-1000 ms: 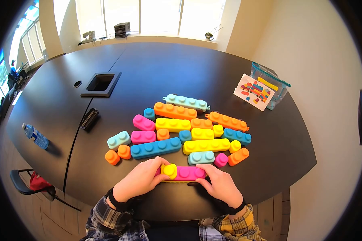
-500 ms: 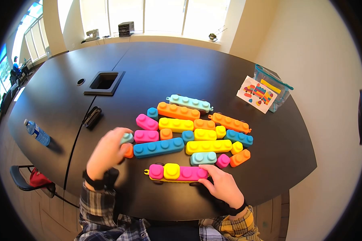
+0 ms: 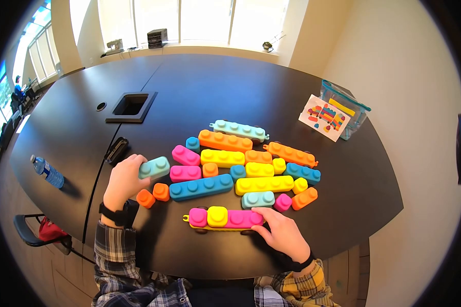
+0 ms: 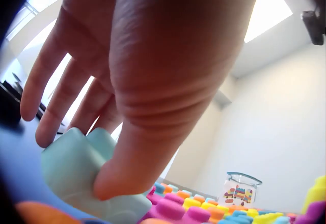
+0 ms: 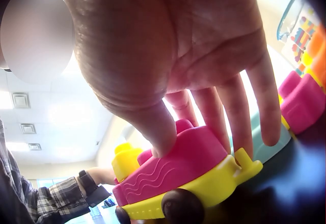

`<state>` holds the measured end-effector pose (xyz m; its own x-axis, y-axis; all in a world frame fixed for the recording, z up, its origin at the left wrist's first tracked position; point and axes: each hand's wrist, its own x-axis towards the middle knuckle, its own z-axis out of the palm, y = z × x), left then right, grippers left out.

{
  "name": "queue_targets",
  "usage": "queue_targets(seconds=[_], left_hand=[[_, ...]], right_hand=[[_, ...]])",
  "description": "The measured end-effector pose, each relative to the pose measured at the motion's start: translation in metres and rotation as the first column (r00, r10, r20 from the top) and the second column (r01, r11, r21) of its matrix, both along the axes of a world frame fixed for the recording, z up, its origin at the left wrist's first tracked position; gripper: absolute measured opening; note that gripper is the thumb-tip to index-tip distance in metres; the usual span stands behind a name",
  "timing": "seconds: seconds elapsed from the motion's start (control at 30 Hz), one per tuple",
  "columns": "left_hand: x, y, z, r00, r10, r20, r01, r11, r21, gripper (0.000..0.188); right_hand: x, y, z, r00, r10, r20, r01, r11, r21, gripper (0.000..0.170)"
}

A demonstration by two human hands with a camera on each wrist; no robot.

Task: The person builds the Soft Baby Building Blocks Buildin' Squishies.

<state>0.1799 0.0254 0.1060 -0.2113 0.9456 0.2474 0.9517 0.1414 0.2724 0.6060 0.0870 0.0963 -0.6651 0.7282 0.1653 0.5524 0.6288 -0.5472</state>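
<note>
At the table's near side, both hands grip toy blocks.

From the middle of the spread of blocks, the two-stud mint block is at nine o'clock. My left hand pinches it by its left end, thumb on the near face, fingers opposite; I cannot tell how high it is. Two orange cubes are near, around six o'clock from it. Since the grip is off-centre, I judge the block could twist, slip and knock them.

At six o'clock from the spread is a yellow wagon base carrying pink blocks and a yellow cube. My right hand holds the long pink block near its right end, thumb and fingers clamped on it. With wheels beneath, an uneven push could roll or tip the wagon.
</note>
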Motion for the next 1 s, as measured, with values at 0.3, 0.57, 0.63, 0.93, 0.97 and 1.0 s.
queue_targets(seconds=[0.3,0.57,0.63,0.93,0.97,1.0], left_hand=[[0.109,0.0,0.053,0.83,-0.496,0.254,0.427,0.859,0.283,0.051],[0.149,0.003,0.037,0.681,-0.646,0.345,0.599,0.762,0.245,0.057],[0.151,-0.002,0.033,0.683,-0.644,0.343,0.6,0.764,0.238,0.059],[0.126,-0.035,-0.003,0.837,-0.414,0.358,0.435,0.9,0.023,0.052],[0.127,-0.036,-0.006,0.835,-0.398,0.379,0.423,0.906,0.018,0.047],[0.129,-0.037,-0.008,0.833,-0.381,0.4,0.411,0.911,0.013,0.042]], right_hand=[[-0.014,0.006,0.032,0.983,0.1,-0.157,-0.066,0.975,0.21,0.062],[-0.03,0.01,0.043,0.949,0.181,-0.256,-0.136,0.973,0.186,0.055],[-0.027,0.009,0.043,0.955,0.171,-0.242,-0.139,0.98,0.144,0.052],[-0.007,0.014,0.027,0.964,0.144,-0.225,-0.144,0.989,0.018,0.05],[-0.007,0.014,0.025,0.97,0.163,-0.183,-0.167,0.986,-0.008,0.053],[-0.007,0.014,0.024,0.97,0.163,-0.182,-0.168,0.986,-0.008,0.053]])
